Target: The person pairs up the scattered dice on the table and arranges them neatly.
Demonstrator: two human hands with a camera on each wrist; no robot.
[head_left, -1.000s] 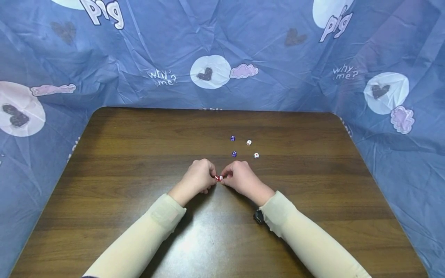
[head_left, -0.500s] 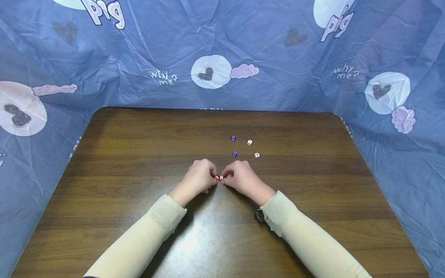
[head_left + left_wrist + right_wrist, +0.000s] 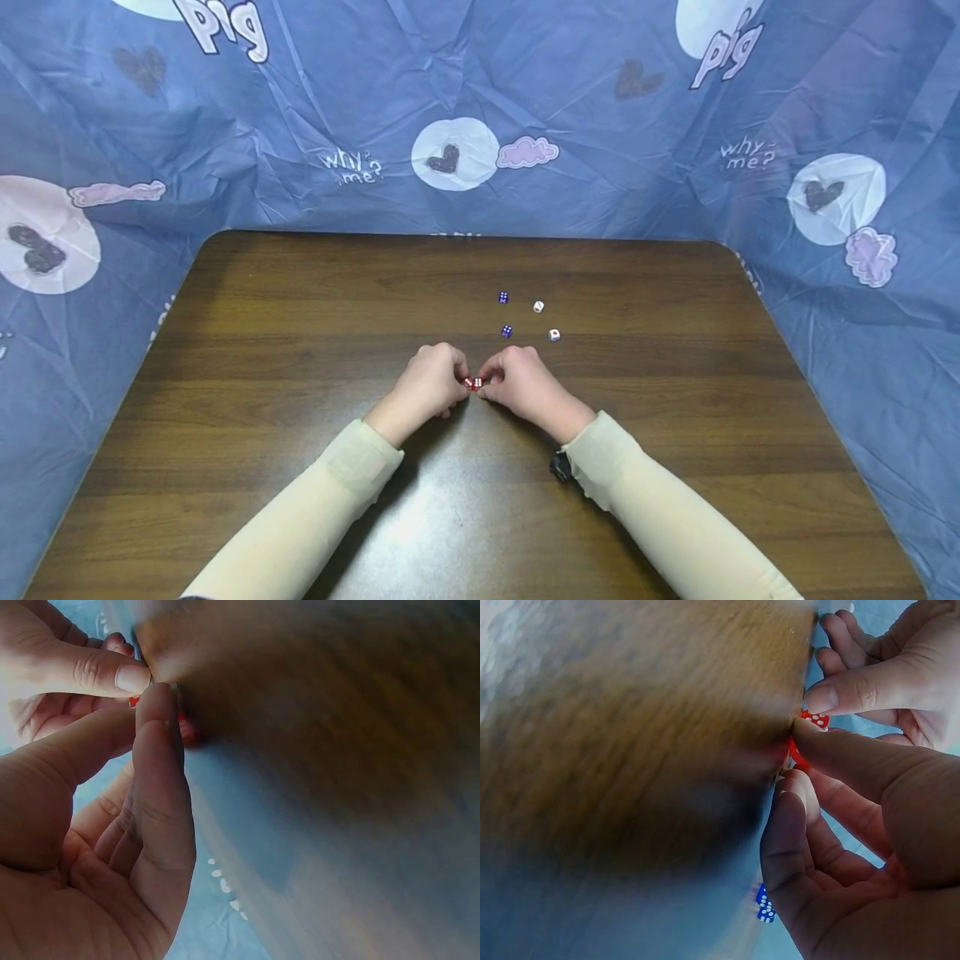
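Left hand (image 3: 430,379) pinches the left red die (image 3: 468,383); right hand (image 3: 522,382) pinches the right red die (image 3: 477,383). Light, even pressure advised.

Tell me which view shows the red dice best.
The head view: small as they are, both red dice show together, white dots visible, between the left hand and right hand. The right wrist view shows them larger but partly covered; the left wrist view shows only bits of red.
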